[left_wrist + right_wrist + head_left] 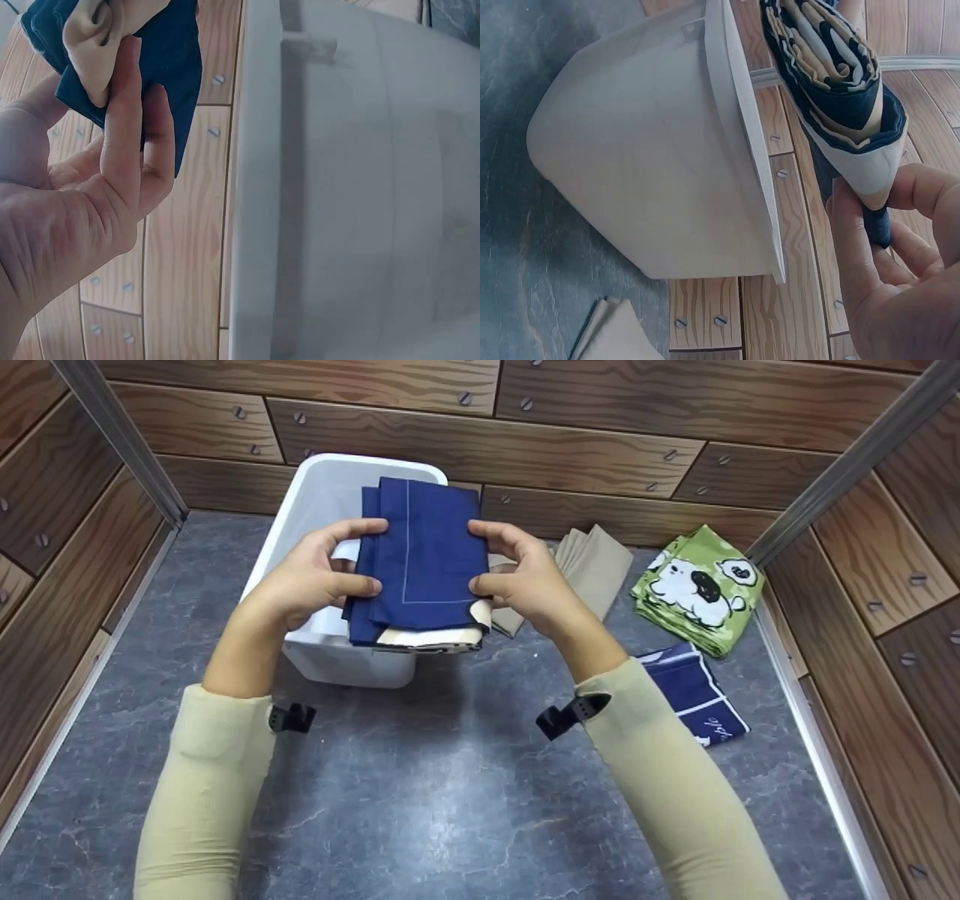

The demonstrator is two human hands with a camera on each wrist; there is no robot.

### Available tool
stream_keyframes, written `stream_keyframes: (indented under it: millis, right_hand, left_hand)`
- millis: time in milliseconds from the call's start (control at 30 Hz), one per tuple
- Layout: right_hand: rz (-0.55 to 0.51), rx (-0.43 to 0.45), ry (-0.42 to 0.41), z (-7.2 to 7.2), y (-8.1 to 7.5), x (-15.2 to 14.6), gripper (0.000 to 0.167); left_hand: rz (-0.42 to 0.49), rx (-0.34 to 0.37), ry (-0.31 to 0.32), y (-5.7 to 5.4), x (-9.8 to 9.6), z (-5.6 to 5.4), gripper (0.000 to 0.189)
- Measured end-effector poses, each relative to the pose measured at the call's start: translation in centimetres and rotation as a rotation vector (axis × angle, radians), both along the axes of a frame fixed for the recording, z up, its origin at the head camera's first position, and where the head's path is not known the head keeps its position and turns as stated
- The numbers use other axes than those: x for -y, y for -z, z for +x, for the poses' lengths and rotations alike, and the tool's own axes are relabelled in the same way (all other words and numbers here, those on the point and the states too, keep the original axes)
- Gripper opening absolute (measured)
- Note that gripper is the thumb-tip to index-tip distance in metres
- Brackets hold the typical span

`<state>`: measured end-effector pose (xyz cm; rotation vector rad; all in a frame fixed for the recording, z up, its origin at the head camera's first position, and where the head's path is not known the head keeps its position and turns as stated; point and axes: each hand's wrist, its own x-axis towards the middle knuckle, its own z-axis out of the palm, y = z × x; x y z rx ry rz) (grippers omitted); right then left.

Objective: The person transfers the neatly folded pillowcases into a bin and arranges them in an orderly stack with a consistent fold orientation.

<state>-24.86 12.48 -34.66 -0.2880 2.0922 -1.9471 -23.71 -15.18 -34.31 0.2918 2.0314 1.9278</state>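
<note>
Above a white plastic bin (pixel 352 664) both hands hold a folded navy cloth (pixel 442 555) level, with a thin light line on top and cream layers along its near edge. My left hand (pixel 307 577) pinches the left side between thumb and fingers, while my right hand (pixel 529 577) grips the right side. Seen from the right wrist, the cloth (pixel 840 97) shows many rolled layers of navy, cream and white. In the left wrist view the left hand (pixel 90 195) has its fingers around a cream and navy corner. The bin's inside is partly hidden by the cloth.
To the right on the grey floor (pixel 450 780) lie a folded beige cloth (pixel 600 566), a green cloth (pixel 701 592) with a white dog print, and a navy cloth (pixel 701 697) with white lines, partly behind the right sleeve. Wood-patterned walls (pixel 600 457) enclose the floor.
</note>
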Motion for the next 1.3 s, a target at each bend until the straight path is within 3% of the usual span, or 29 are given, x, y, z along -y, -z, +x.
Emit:
stream_keyframes:
  millis: [467,1067,1300]
  right_hand:
    - [0.053,-0.018,0.002,-1.1,-0.5,3.0,0.073]
    - [0.145,-0.110,0.022,-1.9,-0.3,6.0,0.072]
    - [0.141,-0.104,0.031,-2.1,-0.1,6.8,0.072]
  left_hand:
    - [-0.111,0.002,-0.041,-0.7,2.1,-0.9,0.075]
    - [-0.344,-0.093,-0.075,-1.2,3.4,-1.4,0.073]
    - [-0.421,-0.130,-0.087,-1.2,3.5,-1.9,0.073]
